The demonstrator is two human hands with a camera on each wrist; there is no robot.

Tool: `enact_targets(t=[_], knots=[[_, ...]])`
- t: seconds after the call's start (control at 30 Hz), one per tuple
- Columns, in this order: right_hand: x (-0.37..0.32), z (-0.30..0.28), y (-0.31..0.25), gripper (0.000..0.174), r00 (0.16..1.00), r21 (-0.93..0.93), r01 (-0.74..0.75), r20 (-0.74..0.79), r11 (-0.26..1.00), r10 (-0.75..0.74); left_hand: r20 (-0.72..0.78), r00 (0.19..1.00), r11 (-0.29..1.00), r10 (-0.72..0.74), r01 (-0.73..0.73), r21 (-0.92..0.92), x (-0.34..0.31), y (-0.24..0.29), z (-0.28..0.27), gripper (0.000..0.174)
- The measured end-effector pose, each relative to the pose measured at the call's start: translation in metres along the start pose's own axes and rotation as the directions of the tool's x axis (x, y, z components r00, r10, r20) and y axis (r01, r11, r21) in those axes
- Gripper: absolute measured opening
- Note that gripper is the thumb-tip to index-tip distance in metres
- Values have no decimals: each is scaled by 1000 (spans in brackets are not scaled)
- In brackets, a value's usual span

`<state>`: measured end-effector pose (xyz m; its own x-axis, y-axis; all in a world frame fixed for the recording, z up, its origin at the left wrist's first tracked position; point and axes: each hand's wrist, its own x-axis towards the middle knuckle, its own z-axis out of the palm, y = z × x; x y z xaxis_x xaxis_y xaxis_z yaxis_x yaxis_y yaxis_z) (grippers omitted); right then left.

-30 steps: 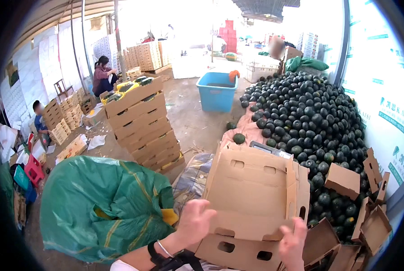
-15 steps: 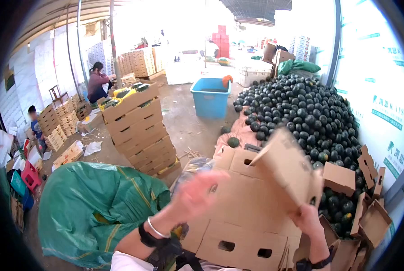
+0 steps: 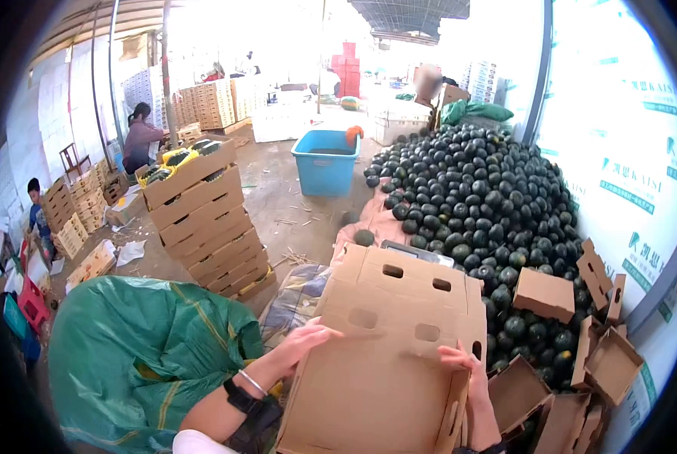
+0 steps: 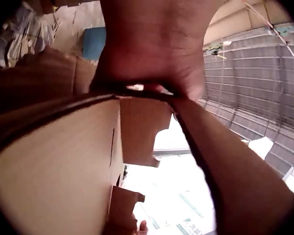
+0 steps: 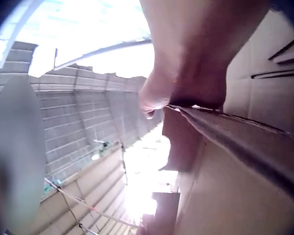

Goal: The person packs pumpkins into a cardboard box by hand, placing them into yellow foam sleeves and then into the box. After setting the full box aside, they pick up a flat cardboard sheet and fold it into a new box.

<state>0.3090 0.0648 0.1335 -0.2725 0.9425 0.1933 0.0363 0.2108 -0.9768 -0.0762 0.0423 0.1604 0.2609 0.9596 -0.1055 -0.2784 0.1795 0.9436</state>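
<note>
A brown cardboard tray (image 3: pixel 376 371) with oval holes lies in front of the person in the head view, its right wall raised. The left hand (image 3: pixel 300 348) holds its left edge, with fingers reaching over the board. At the right edge the right hand (image 3: pixel 468 371) grips the wall, fingertips on the inner side. In the left wrist view, the tray's edge (image 4: pixel 63 166) meets the palm of the left hand (image 4: pixel 152 49). The right wrist view shows the right hand (image 5: pixel 196 63) astride another edge of the tray (image 5: pixel 245 186); most fingers are hidden.
A large pile of dark green melons (image 3: pixel 490 197) rises at right, with loose cardboard trays (image 3: pixel 614 367) below. A green sack (image 3: pixel 141 356) lies at left, near stacked filled boxes (image 3: pixel 202 219). Farther back stand a blue tub (image 3: pixel 325 170) and a seated person (image 3: pixel 140 140).
The cardboard piece that the right hand held up and tilted is now lowered between both hands. The left hand has come down onto the left edge. The head view has shifted right.
</note>
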Motion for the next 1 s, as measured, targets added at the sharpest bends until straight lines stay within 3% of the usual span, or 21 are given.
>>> enact_targets(t=[0.03,0.1,0.13,0.23,0.27,0.3,0.33,0.37,0.4,0.43,0.47,0.57,0.67,0.7,0.73,0.77,0.8,0.83,0.9,0.93,1.0], knots=[[-5,0,5,41,998,65,31,-48,997,-28,-70,993,994,98,-96,44,1,-8,-1,49],[0,-35,106,47,931,153,-31,-355,988,84,-198,940,956,277,-248,160,-3,-26,-7,38],[3,-1,45,69,893,321,-12,-423,947,154,-102,971,975,217,-210,77,-9,-24,-7,38],[-5,-11,29,79,976,355,-190,-30,915,214,231,969,987,90,-55,-154,-12,-1,-4,47],[4,-34,29,84,937,403,-248,333,881,111,351,934,994,74,-40,-103,-3,1,-17,58],[15,-39,1,79,864,325,-265,498,908,74,371,927,991,-56,5,136,1,18,-16,56],[25,-45,-20,64,790,-29,-306,550,952,271,368,922,931,-118,-26,364,4,37,-12,54],[36,-46,-44,54,656,-339,-324,592,883,468,374,912,817,-169,-83,571,9,51,-5,54],[41,-30,-56,57,661,-611,55,615,790,430,413,897,592,-158,-249,767,11,57,7,50],[35,-8,-57,66,720,-784,281,554,554,419,470,871,303,-143,-413,859,14,63,23,49],[27,12,-61,54,797,-843,396,512,364,319,395,906,-74,-153,-409,909,12,60,51,49],[26,23,-25,10,875,-867,481,485,132,-2,268,952,-340,-147,-303,890,40,21,57,40],[2,15,-45,3,916,-915,394,383,86,-120,488,855,-155,176,-466,871,35,37,62,26],[-7,2,-56,2,959,-959,273,265,73,-105,270,959,121,88,-279,953,28,64,71,37],[-23,-19,-68,3,984,-985,161,155,66,-87,296,886,274,357,-403,873,22,74,66,49],[-42,-43,-82,8,984,-996,-80,-84,28,-155,213,846,438,490,-450,779,20,79,46,56],[-63,-83,-71,15,888,-962,-188,-254,201,-384,82,800,571,595,-492,657,14,83,19,64],[-92,-125,-53,22,745,-822,-504,-569,264,-348,-17,803,661,596,-479,577,7,88,2,65],[-132,-159,-64,44,400,-455,-406,-868,793,-293,-125,876,645,465,-240,725,0,48,-54,66],[-143,-154,-57,63,392,-379,-374,-892,847,-226,-172,918,676,356,-126,726,-7,23,-58,68],[-136,-128,-1,76,630,-339,-423,-777,840,4,-238,953,785,187,0,619,-16,-22,-43,75]])
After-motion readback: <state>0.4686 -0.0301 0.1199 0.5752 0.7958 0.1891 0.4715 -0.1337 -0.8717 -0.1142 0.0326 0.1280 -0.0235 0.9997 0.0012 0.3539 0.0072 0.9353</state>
